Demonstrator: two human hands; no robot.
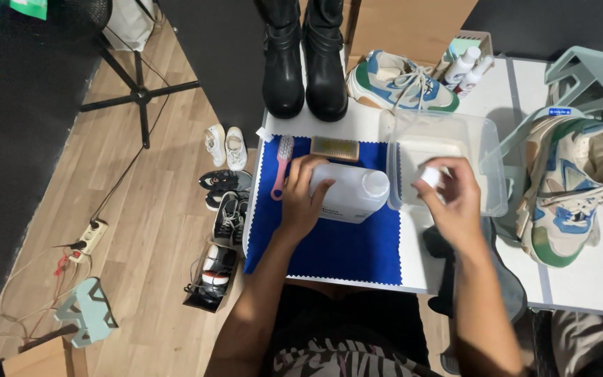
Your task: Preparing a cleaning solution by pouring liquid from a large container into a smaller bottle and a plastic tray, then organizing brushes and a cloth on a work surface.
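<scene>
Two grips: left hand (pixel 301 199) tilts a white, uncapped bottle (pixel 350 192); right hand (pixel 455 202) pinches its white cap (pixel 430 176).

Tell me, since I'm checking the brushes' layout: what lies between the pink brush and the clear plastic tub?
In the head view, a flat wooden brush lies between the pink brush and the tub, on the blue cloth.

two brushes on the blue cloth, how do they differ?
The pink-handled brush is long and narrow, with a handle and pale bristles at its far end; the wooden brush is a short rectangular block with no handle. The pink-handled brush lies lengthwise toward the person, the wooden brush crosswise. The left hand, holding the white bottle, is next to the pink-handled brush. Both lie flat on the blue cloth.
</scene>
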